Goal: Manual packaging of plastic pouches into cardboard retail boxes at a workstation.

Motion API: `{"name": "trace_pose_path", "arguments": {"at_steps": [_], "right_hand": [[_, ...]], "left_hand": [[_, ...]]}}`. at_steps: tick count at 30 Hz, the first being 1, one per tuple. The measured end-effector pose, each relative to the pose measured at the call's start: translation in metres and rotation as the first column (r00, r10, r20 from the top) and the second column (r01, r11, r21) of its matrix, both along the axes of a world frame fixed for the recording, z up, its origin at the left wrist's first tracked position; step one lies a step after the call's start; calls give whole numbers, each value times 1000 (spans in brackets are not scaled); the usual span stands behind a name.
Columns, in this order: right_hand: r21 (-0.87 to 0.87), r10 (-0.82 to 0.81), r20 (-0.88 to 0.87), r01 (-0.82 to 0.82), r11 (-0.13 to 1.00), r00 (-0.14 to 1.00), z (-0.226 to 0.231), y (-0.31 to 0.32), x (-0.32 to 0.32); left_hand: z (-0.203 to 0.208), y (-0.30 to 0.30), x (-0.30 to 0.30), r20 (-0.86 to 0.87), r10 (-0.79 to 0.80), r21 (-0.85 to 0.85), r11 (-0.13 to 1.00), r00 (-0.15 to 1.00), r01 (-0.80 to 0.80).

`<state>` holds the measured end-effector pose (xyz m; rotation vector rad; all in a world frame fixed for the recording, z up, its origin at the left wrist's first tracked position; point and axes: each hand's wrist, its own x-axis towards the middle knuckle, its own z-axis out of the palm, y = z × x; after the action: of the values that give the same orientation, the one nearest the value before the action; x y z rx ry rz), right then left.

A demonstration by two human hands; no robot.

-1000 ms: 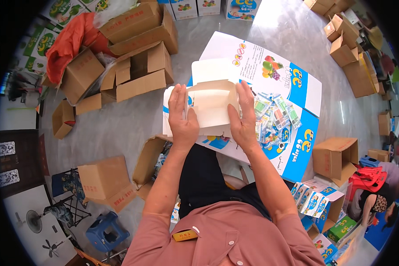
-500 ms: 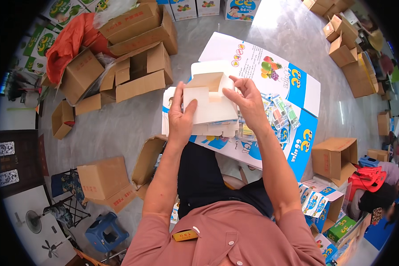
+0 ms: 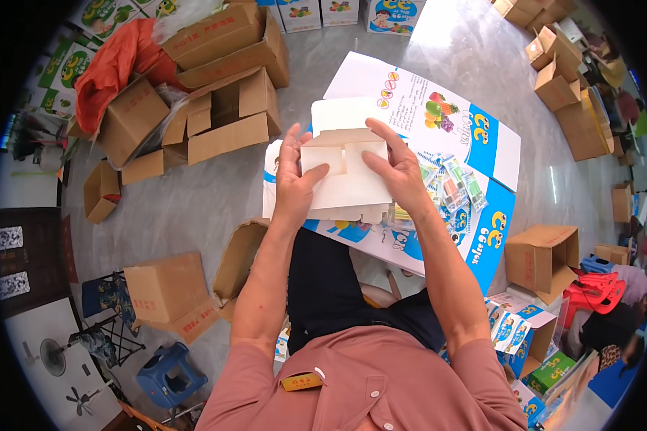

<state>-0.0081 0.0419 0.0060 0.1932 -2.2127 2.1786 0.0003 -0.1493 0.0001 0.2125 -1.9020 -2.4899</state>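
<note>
We hold a small, white, oblong cardboard box (image 3: 349,190) between our two hands, over the near left part of a large white-and-blue printed carton (image 3: 502,154). The box's long axis runs left to right, from one palm to the other, roughly square to our forearms. Its flapped side faces up toward us: two short white end flaps (image 3: 323,159) lie folded inward, with a narrow gap between them, and a shaded strip of card stands along the far edge. Beyond that edge shows a white card panel (image 3: 341,113); we cannot tell whether it belongs to the box.

Our left hand (image 3: 293,192) clamps the left end, thumb on the left flap and fingers along the outside. Our right hand (image 3: 404,176) clamps the right end likewise, thumb pressing the right flap, fingers reaching past the far corner.

Just beside our right hand, a loose pile of small clear-and-blue wrapped sachets (image 3: 453,188) lies on the printed carton. White card edges (image 3: 352,213) show below the box's near side.
</note>
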Motion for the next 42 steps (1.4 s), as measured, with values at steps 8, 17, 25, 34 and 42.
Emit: {"name": "trace_pose_path", "arguments": {"at_steps": [8, 17, 25, 34, 42], "right_hand": [[-253, 96, 106, -66, 965, 990, -2, 5, -9], [553, 37, 45, -56, 831, 998, 20, 8, -16], [150, 79, 92, -92, 984, 993, 17, 11, -1], [-207, 139, 404, -57, 977, 904, 46, 60, 103], [-268, 148, 442, -27, 963, 885, 53, 100, 173]], "left_hand": [[-29, -9, -1, -286, 27, 67, 998, 958, -8], [5, -5, -7, 23, -134, -369, 920, 991, 133], [3, -9, 5, 15, -76, -278, 957, 997, 77], [30, -7, 94, -785, -416, -538, 825, 460, -172], [43, 11, 109, -826, -524, -558, 813, 208, -165]]}}
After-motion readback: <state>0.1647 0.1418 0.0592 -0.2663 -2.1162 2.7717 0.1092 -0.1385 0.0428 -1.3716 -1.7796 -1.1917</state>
